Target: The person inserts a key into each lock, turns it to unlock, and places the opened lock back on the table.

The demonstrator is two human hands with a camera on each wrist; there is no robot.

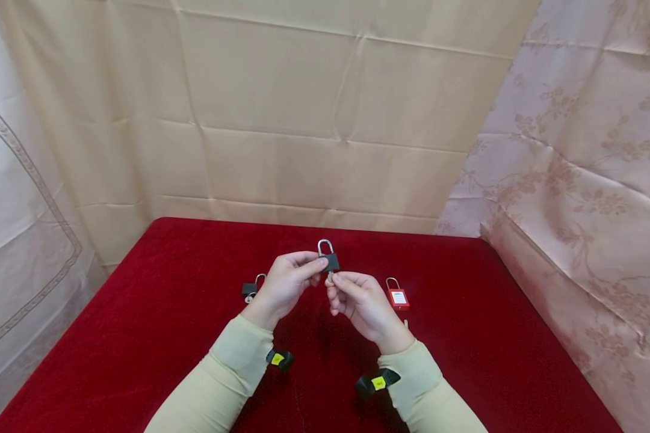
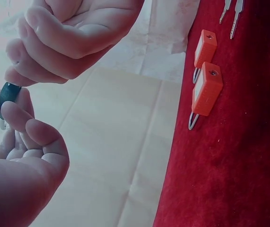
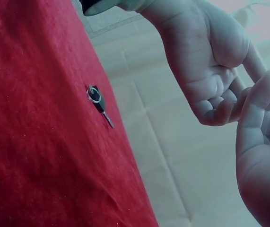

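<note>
My left hand [image 1: 288, 284] grips a black padlock [image 1: 333, 262] between thumb and fingers, its silver shackle pointing up. Just below the lock body, my right hand [image 1: 362, 302] pinches a small key [image 1: 330, 276] between thumb and forefinger. The key's tip is right at the underside of the lock. In the left wrist view, the dark lock body [image 2: 9, 94] shows between the fingertips of both hands. Fingers hide the padlock in the right wrist view.
Left of my hands, another black padlock [image 1: 249, 289] with a key ring [image 3: 94, 94] lies on the red cloth [image 1: 168, 313]. To the right lies a red padlock [image 1: 398, 298] with a white label. The left wrist view shows a second red padlock [image 2: 205, 48] and two keys [image 2: 237, 19].
</note>
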